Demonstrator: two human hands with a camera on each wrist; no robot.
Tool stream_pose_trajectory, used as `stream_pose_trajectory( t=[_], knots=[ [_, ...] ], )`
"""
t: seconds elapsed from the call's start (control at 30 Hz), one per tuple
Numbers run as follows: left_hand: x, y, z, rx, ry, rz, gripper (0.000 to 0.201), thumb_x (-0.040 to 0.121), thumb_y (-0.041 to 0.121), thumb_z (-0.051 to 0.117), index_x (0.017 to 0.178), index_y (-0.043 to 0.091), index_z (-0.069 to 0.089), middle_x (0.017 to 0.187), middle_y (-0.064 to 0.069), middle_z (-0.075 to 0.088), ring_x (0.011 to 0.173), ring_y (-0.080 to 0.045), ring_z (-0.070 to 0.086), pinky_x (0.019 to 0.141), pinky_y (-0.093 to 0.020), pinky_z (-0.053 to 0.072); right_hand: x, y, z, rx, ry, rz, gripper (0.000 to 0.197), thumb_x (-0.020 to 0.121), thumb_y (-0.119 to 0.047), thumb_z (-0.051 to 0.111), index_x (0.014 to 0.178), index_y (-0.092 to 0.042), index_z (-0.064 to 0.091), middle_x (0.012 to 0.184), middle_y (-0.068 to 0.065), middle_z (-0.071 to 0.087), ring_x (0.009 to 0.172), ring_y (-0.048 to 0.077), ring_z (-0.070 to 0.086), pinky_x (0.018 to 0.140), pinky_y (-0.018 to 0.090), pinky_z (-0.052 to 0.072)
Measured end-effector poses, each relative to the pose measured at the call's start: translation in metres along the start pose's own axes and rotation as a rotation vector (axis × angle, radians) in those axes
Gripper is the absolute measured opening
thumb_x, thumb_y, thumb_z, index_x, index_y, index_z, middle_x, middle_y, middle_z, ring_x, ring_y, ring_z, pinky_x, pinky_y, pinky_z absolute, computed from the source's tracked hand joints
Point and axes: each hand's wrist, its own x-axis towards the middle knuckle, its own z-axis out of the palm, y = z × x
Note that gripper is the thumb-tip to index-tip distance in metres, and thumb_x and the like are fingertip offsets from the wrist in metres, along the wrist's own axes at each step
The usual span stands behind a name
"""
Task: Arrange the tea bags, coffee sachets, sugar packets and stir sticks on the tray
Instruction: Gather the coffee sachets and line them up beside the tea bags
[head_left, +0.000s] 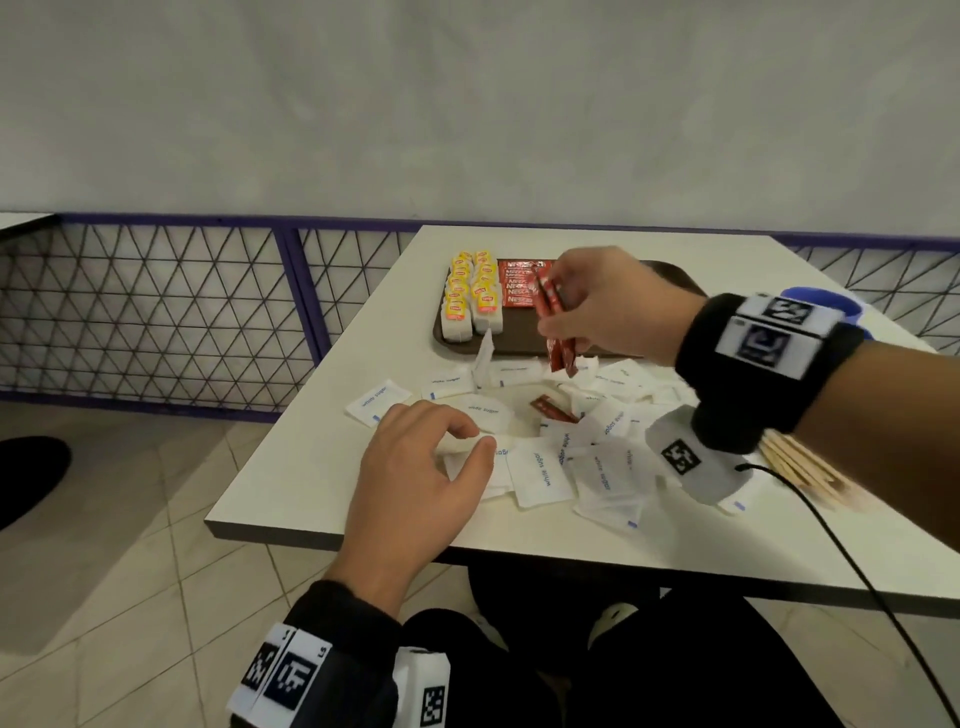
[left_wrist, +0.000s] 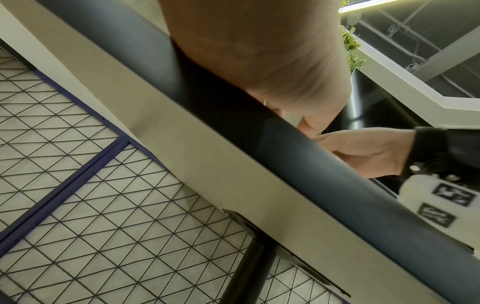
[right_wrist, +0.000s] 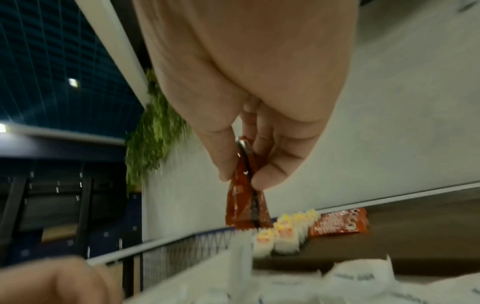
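A brown tray (head_left: 519, 340) at the table's far side holds two rows of yellow-tagged tea bags (head_left: 470, 296) and a stack of red coffee sachets (head_left: 519, 288). My right hand (head_left: 556, 317) hangs over the tray's near edge and pinches a few red coffee sachets (head_left: 560, 343) that point downward; the right wrist view shows those held sachets (right_wrist: 244, 205) between thumb and fingers. One more red sachet (head_left: 553, 408) lies among the scattered white sugar packets (head_left: 540, 475). My left hand (head_left: 478, 439) rests on the packets with its fingers loosely curled.
Wooden stir sticks (head_left: 800, 467) lie at the right, partly behind my right wrist. A blue object (head_left: 826, 306) stands at the far right. The white table (head_left: 322, 467) ends close to my body. A purple-framed mesh fence (head_left: 156, 312) runs on the left.
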Motion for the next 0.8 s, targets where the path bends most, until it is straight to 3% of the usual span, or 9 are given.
stream_pose_trajectory(
  t=[0.1,0.17,0.27,0.37,0.5,0.57,0.7,0.8],
  knots=[
    [-0.003,0.004,-0.002,-0.058,0.064,0.11,0.008,0.091,0.039,0.064,0.094,0.031,0.064,0.095,0.021,0.061,0.102,-0.006,0.055,0.087,-0.017,0.041,-0.038,0.009,-0.023,0.361,0.078,-0.038,0.026,0.082,-0.011,0.082,0.102,-0.014,0.066,0.09,0.005,0.075,0.077,0.017,0.075,0.07,0.031,0.061],
    [-0.007,0.014,-0.001,-0.129,0.06,0.164,0.02,0.092,0.045,0.059,0.102,0.029,0.064,0.098,0.02,0.061,0.103,-0.008,0.056,0.087,-0.019,0.042,-0.071,0.026,-0.023,0.546,0.052,-0.023,0.022,0.08,-0.008,0.081,0.094,-0.013,0.065,0.079,0.002,0.074,0.066,0.01,0.069,0.059,0.023,0.053],
    [-0.015,0.038,0.009,-0.166,-0.054,0.214,0.042,0.091,0.061,0.054,0.121,0.031,0.06,0.104,0.022,0.058,0.106,-0.007,0.055,0.09,-0.018,0.04,-0.113,0.059,0.002,0.769,-0.016,0.022,0.016,0.079,-0.007,0.077,0.09,-0.01,0.066,0.071,0.006,0.07,0.052,0.013,0.053,0.049,0.026,0.039],
    [-0.018,0.052,0.029,-0.041,-0.152,0.317,0.049,0.096,0.064,0.046,0.126,0.028,0.06,0.107,0.02,0.06,0.103,-0.005,0.054,0.091,-0.027,0.041,-0.136,0.079,0.031,0.971,-0.01,0.021,0.014,0.078,-0.003,0.076,0.085,-0.013,0.069,0.075,0.012,0.07,0.055,0.019,0.057,0.049,0.029,0.047],
    [-0.017,0.051,0.043,0.131,-0.137,0.457,0.03,0.104,0.047,0.048,0.11,0.025,0.068,0.1,0.017,0.065,0.094,-0.011,0.058,0.084,-0.038,0.043,-0.144,0.095,0.044,1.071,-0.015,0.025,0.017,0.072,-0.01,0.082,0.081,-0.013,0.069,0.086,0.022,0.071,0.063,0.026,0.061,0.057,0.03,0.054],
    [-0.017,0.051,0.044,0.112,-0.14,0.452,0.03,0.104,0.047,0.049,0.112,0.026,0.068,0.099,0.017,0.067,0.093,-0.01,0.059,0.084,-0.038,0.043,-0.143,0.099,0.045,1.094,-0.045,-0.015,0.021,0.073,-0.014,0.087,0.082,-0.012,0.068,0.088,0.023,0.07,0.065,0.027,0.063,0.06,0.031,0.056],
    [-0.018,0.052,0.043,0.078,-0.131,0.432,0.033,0.105,0.046,0.048,0.122,0.025,0.067,0.097,0.017,0.066,0.09,-0.009,0.058,0.085,-0.035,0.043,-0.132,0.1,0.048,1.13,-0.065,-0.07,0.016,0.076,-0.002,0.08,0.08,-0.012,0.068,0.088,0.023,0.07,0.064,0.025,0.065,0.061,0.035,0.054],
    [-0.016,0.049,0.045,0.051,-0.071,0.417,0.028,0.103,0.038,0.054,0.124,0.027,0.069,0.099,0.018,0.067,0.091,-0.008,0.057,0.083,-0.034,0.043,-0.129,0.099,0.051,1.132,-0.04,-0.096,0.018,0.077,-0.012,0.083,0.085,-0.01,0.067,0.092,0.024,0.07,0.069,0.028,0.066,0.062,0.037,0.055]
  ],
)
